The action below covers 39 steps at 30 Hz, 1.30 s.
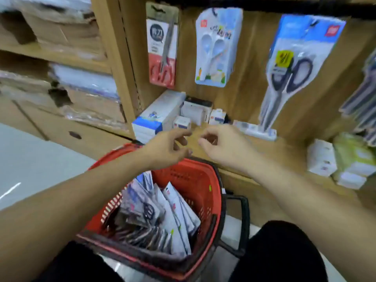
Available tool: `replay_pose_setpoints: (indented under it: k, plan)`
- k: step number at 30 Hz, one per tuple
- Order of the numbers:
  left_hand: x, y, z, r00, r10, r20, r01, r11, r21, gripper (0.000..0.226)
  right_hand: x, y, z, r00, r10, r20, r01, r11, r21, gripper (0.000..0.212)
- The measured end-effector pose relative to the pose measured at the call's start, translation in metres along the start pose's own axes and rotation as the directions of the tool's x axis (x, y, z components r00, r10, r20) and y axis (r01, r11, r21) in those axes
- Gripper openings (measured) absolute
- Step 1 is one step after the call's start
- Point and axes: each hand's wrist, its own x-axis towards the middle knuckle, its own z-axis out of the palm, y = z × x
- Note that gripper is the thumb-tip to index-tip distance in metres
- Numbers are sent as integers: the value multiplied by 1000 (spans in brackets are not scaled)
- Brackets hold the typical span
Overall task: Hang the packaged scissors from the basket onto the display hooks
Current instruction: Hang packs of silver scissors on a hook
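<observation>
Red basket [196, 180] | scissor packs [175, 210] on end, leaning | hung pack [295, 68] tips down

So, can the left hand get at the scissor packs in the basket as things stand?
Probably yes: the left hand holds nothing above the far rim of the basket, and nothing covers the scissor packs below.

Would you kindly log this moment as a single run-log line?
left hand: empty | right hand: empty | basket: holds packaged scissors | black-handled pack: hanging
</observation>
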Motion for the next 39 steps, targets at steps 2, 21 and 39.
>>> replay_pose_setpoints:
  k: [2,21,39]
  plan:
    - [-24,-41,41,994,-55,89,55,998,10,62,-23,13,49,990,45,133,-51,998,43,20]
    - [-93,-216,147,285,-569,772,93,818,568,52,-52,67,245,649,219,729,-161,976,-149,37]
    - [-70,-191,94,564,-336,754,21,919,393,35,-51,69,275,742,256,620,-368,928,57,51]
